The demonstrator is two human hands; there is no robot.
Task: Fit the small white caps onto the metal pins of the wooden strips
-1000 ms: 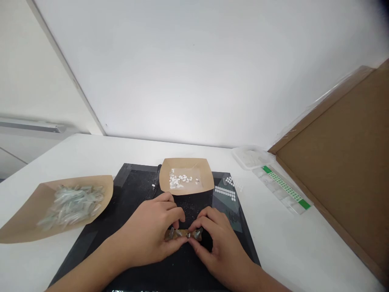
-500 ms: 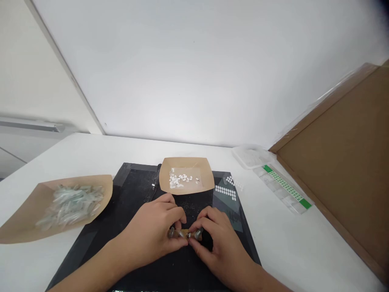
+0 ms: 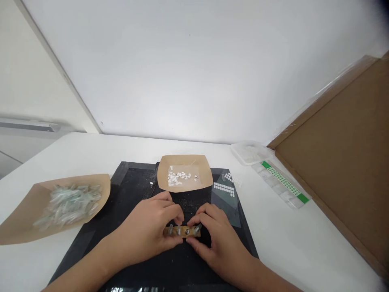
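A person's left hand [image 3: 152,224] and right hand [image 3: 221,236], both half-curled and partly open, frame a small tan strip [image 3: 183,232] between them, though I cannot tell whether either grips it, and light, level pressure should best keep its clear pieces [image 3: 178,230] from tipping.

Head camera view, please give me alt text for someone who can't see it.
A person's left hand and right hand hold a short yellowish-brown strip bearing translucent pieces, over a black mat. Beyond them sits a cardboard tray with white bits; another tray, at left, holds translucent slips, and a clear case with a green band lies at right.
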